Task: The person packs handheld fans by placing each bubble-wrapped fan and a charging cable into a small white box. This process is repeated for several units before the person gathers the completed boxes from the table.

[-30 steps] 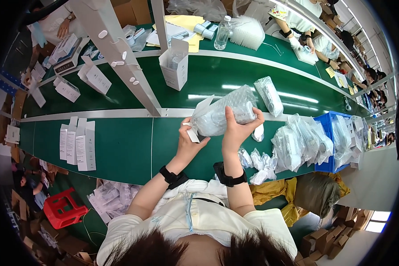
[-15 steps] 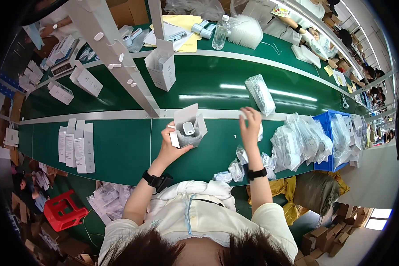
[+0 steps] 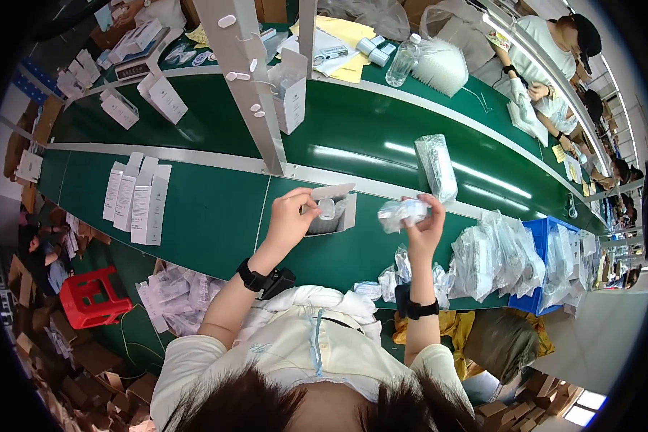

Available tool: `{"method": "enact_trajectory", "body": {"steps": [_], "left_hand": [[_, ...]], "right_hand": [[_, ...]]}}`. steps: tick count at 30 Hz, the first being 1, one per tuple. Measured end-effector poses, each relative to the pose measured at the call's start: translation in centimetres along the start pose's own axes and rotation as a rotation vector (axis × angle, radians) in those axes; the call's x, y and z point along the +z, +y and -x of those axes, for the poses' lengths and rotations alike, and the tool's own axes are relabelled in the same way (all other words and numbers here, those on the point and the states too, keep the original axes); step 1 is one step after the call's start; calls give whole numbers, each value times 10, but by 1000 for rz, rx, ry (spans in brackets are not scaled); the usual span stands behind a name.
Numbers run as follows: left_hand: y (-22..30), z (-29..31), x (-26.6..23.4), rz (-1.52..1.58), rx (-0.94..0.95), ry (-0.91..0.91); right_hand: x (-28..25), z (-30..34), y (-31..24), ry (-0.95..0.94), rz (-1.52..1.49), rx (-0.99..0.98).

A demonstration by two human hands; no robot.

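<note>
A small white carton [image 3: 347,216] stands on the green bench in front of me, its top flaps open. Inside sits a white-tipped device [image 3: 327,209] surrounded by clear bubble wrap. My left hand [image 3: 292,219] is closed at the carton's left upper edge, fingertips beside the device. Just right of the carton, my right hand [image 3: 426,222] holds up a small clear plastic packet [image 3: 401,214] with something white and bluish in it. More small bagged pieces [image 3: 388,282] lie near the bench's front edge, left of my right wrist.
Several white cartons [image 3: 146,205] stand at left. Bagged items [image 3: 486,252] are piled at right beside a blue bin [image 3: 540,237]. A bubble-wrapped package [image 3: 437,169] lies beyond the rail. A metal post [image 3: 255,108] rises behind the carton. Across the bench, a person [image 3: 547,57] works.
My right hand, empty before, now holds the small plastic packet and has come nearer the carton. My left hand has shifted its hold toward the carton's upper edge. The view has shifted.
</note>
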State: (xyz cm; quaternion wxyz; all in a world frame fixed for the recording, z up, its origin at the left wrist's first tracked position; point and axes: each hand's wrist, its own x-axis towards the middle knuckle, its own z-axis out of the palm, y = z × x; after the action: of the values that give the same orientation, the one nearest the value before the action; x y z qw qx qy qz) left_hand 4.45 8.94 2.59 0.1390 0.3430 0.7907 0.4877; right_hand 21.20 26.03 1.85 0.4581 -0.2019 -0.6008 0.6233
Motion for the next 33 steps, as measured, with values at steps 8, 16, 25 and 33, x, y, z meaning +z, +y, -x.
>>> {"method": "enact_trajectory", "body": {"steps": [8, 16, 25, 33], "left_hand": [[-13, -7, 8, 91, 73, 62], [-16, -7, -4, 199, -11, -56], [-100, -4, -144, -399, 76, 532], [-252, 70, -264, -1106, -698, 460]], "right_hand": [[77, -4, -9, -893, 637, -935], [65, 7, 0, -934, 606, 206], [64, 0, -14, -1035, 1043, -604], [58, 2, -5, -1067, 1006, -576]]}}
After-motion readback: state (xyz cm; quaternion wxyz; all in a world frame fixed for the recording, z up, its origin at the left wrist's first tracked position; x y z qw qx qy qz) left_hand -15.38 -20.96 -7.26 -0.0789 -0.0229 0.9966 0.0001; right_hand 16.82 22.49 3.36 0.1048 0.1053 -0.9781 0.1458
